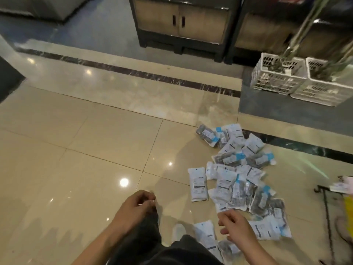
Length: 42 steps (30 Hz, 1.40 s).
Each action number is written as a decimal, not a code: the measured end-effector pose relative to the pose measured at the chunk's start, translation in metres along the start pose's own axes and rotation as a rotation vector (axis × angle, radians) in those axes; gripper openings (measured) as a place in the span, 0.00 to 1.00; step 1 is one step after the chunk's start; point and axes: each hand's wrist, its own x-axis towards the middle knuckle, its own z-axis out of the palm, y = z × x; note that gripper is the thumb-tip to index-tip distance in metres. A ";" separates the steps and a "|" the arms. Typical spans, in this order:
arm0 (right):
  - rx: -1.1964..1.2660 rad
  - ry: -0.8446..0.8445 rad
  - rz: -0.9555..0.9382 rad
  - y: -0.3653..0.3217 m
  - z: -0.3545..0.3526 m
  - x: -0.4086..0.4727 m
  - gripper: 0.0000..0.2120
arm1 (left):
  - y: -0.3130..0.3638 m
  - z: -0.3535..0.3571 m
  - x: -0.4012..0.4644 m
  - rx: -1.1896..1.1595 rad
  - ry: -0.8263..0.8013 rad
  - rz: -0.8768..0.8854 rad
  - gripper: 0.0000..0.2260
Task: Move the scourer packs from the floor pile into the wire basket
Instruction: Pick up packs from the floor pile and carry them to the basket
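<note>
A pile of scourer packs (240, 175), clear bags with white and blue labels over grey scourers, is strewn across the glossy tile floor at centre right. More packs (207, 236) lie near my feet at the bottom. My left hand (136, 209) hangs above my dark trouser leg with loosely curled fingers and holds nothing. Just above the nearest packs hovers my right hand (234, 225), fingers relaxed and empty. A black wire frame (324, 196), possibly the wire basket, shows at the right edge, mostly cut off.
Two white plastic crates (277, 79) with plant stems stand on a raised step at the upper right. A dark cabinet (181, 22) with wooden doors is at the back. A dark mat (9, 79) lies at the left edge. My white shoe (178, 231) is near the packs.
</note>
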 end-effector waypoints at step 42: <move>0.734 0.723 0.443 0.029 0.042 0.733 0.32 | 0.112 0.338 0.925 1.106 -0.544 0.695 0.25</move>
